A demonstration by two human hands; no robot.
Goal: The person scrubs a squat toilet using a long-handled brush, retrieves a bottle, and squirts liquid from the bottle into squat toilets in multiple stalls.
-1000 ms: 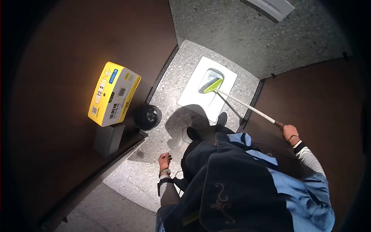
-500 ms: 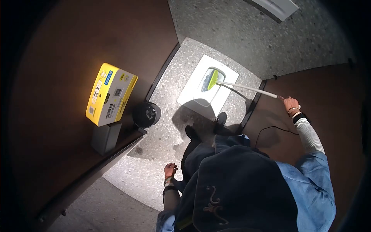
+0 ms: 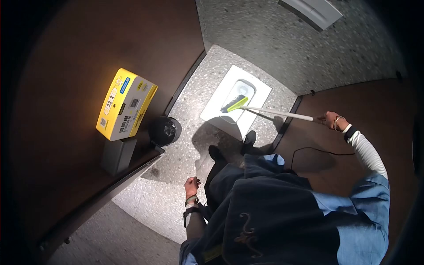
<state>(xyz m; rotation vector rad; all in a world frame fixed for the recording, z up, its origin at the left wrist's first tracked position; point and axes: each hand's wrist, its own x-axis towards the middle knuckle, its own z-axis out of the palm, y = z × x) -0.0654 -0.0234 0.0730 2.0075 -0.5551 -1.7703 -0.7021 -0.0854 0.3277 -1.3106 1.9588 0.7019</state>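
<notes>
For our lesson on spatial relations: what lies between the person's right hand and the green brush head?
The white handle bridges that stretch, running from the right hand to the green brush head; the head view shows this.

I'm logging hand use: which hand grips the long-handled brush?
The right hand: it closes around the white handle of the green-headed brush, near its upper end. The left hand hangs well apart from it, holding nothing visible.
</notes>
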